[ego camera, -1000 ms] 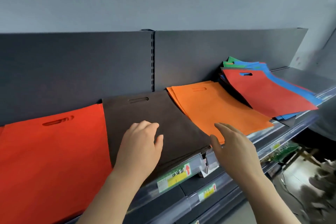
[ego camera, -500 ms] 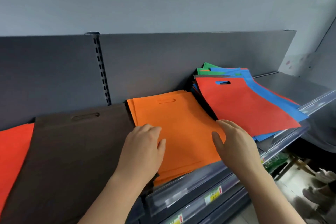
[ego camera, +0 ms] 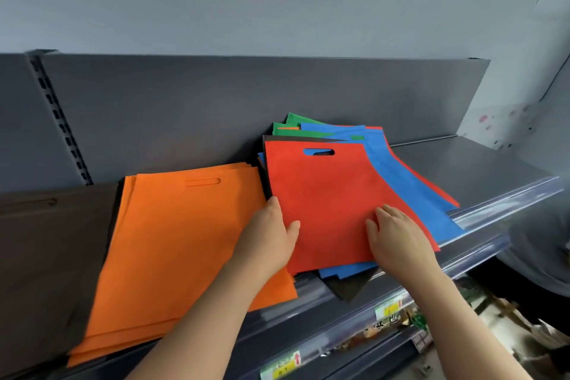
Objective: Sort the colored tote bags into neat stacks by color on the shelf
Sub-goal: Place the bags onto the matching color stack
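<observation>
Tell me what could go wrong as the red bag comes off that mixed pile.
1. The pile under the red bag is loose and fanned; pulling it may drag the blue bag along.
2. A dark bag corner overhangs the shelf edge and could slip off.
3. The left hand lies over the orange stack and may skew it.

Soft, even light, fairly bright, with only a faint shadow beneath the right hand [ego camera: 398, 237]. The shelf [ego camera: 481, 170] bows toward the edges; clutter [ego camera: 509, 333] below-right of that hand blurs.
</observation>
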`<state>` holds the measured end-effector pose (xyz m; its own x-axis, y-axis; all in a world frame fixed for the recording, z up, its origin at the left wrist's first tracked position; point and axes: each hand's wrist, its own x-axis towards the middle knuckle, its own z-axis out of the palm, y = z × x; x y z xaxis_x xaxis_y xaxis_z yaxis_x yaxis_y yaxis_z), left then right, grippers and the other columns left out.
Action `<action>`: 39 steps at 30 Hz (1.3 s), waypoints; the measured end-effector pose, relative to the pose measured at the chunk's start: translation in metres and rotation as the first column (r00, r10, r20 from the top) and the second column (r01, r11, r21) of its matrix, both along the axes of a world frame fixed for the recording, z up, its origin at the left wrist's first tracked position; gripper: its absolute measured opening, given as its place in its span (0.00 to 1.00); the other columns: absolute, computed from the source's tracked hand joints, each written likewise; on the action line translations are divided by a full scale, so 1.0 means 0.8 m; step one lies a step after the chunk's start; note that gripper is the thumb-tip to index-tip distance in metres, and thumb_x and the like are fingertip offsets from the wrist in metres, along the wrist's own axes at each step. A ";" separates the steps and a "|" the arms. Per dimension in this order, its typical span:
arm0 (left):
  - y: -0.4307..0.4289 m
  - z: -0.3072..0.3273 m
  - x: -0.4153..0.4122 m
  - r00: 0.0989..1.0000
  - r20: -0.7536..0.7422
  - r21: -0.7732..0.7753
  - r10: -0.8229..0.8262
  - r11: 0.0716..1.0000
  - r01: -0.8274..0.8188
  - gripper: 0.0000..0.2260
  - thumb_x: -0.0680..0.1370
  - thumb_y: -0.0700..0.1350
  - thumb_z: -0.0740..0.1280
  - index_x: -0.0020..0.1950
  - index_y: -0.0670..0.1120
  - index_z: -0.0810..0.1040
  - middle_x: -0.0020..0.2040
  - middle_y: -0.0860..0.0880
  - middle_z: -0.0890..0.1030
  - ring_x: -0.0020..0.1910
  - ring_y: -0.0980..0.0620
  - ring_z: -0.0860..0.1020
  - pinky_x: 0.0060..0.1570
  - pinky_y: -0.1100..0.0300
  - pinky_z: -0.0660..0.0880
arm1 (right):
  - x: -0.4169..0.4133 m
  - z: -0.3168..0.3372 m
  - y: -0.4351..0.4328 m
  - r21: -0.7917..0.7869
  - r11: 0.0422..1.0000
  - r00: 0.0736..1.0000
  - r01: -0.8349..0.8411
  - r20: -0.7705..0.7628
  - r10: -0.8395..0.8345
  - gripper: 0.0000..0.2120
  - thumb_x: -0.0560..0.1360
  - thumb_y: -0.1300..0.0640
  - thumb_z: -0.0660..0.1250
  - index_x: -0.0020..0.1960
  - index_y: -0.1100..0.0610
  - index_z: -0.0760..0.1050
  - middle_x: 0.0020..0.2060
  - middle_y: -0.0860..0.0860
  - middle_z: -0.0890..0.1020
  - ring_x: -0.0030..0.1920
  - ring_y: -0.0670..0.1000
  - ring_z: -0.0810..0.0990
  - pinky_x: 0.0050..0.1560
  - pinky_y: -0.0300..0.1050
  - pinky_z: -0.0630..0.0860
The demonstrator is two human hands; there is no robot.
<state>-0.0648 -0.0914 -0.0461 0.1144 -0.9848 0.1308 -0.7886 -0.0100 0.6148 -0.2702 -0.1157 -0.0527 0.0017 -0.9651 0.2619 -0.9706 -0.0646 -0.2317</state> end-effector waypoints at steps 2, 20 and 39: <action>-0.008 0.005 -0.016 0.993 -0.103 -0.034 0.058 0.998 -0.061 0.23 0.78 0.49 0.64 0.71 0.44 0.64 0.63 0.45 0.75 0.60 0.47 0.75 0.57 0.57 0.71 | -0.009 -0.006 -0.003 -0.007 0.999 0.999 -0.038 0.017 0.038 0.10 0.78 0.56 0.57 0.44 0.60 0.74 0.49 0.57 0.80 0.55 0.59 0.76 0.58 0.51 0.69; 0.010 -0.006 -0.010 0.876 -0.411 0.066 0.253 0.967 -0.248 0.13 0.77 0.47 0.66 0.58 0.50 0.65 0.52 0.51 0.77 0.44 0.53 0.76 0.36 0.59 0.70 | -0.040 -0.002 -0.012 -0.015 0.992 0.990 -0.129 0.050 0.130 0.11 0.78 0.53 0.58 0.42 0.58 0.73 0.43 0.53 0.80 0.47 0.58 0.76 0.51 0.49 0.65; 0.021 -0.006 0.001 0.799 -0.501 0.054 0.333 0.934 -0.354 0.24 0.75 0.40 0.69 0.67 0.48 0.63 0.58 0.48 0.76 0.47 0.50 0.76 0.45 0.56 0.73 | -0.034 0.008 -0.007 -0.003 0.988 0.981 -0.157 0.119 0.156 0.17 0.78 0.52 0.60 0.64 0.58 0.71 0.55 0.55 0.79 0.57 0.58 0.75 0.56 0.49 0.69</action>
<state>-0.0638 -0.0746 -0.0508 0.5040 -0.8637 0.0023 -0.3285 -0.1892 0.9254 -0.2971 -0.1212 -0.0465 0.1220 -0.9571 0.2627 -0.9143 -0.2114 -0.3456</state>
